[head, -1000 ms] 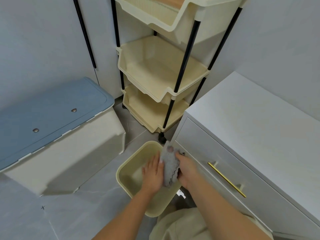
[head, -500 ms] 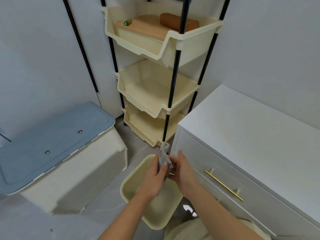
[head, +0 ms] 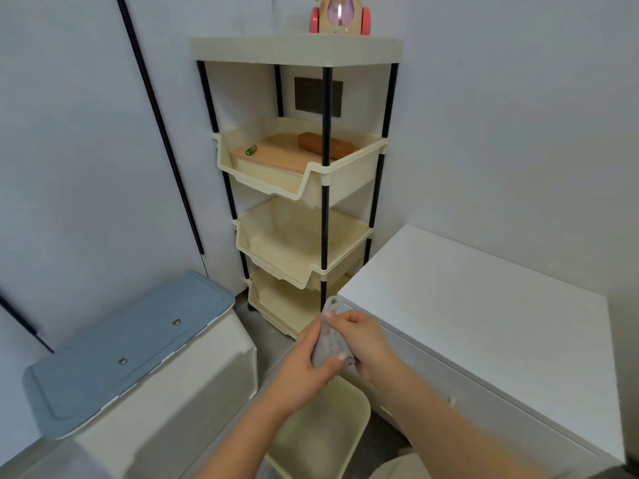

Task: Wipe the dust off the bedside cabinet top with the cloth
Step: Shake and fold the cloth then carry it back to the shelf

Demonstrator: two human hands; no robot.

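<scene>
White cabinet top at right, set in a corner of pale walls; grey floor below. Just left of it, a cream tiered rack with a toy on top and a brown roll in the upper tray. Further left, a bin with a blue lid. Beige basin on the floor beneath the hands. Both hands raised near the top's left corner, not touching it. Left hand gripping the grey cloth from below, thumb across it; right hand pinching its upper part, fingers seemingly curled, though blurred.
</scene>
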